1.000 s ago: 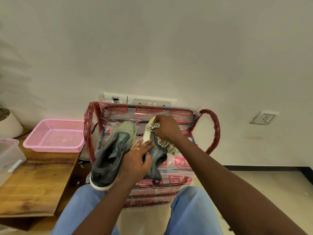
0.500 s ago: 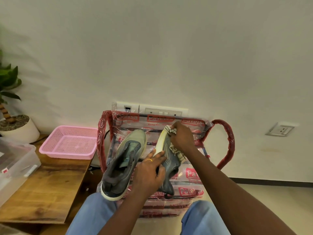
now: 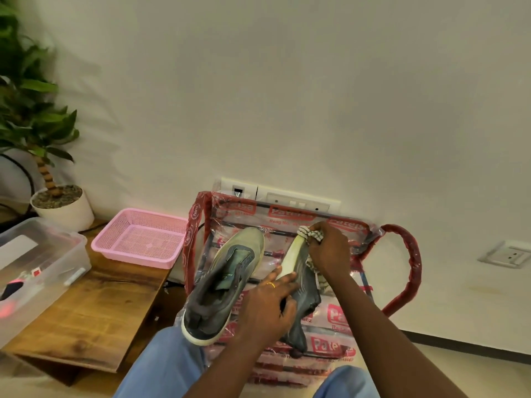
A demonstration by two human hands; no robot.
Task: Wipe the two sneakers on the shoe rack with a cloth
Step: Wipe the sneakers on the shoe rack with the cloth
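In the head view, the right hand (image 3: 329, 251) is curling its fingers round a bunched cloth (image 3: 309, 234), a soft white weave with dark stripes, and is pressing it onto the far, toe end of the held sneaker (image 3: 306, 291). A loose tail of the cloth is hanging below the palm. The left hand (image 3: 265, 310) is gripping that shoe around its middle, thumb and fingers wrapped over it, and is tipping it on its side so the smooth pale sole edge is facing left and the grey, slightly glossy upper is facing right. The shoe's long axis is running from the toe near the wall down to the heel near the person's knees, so the rest of the upper is lying toward the person from the cloth. By my reading, the next stroke is calling for a pull along that axis, heel-ward. The other sneaker (image 3: 227, 280), olive at the toe and grey at the collar with a thick pale sole, is resting upright just left of the held one, pointing the same way, nearer the left hand. Both are sitting over the rack (image 3: 339, 315), which is wrapped in crinkled clear plastic with red print.
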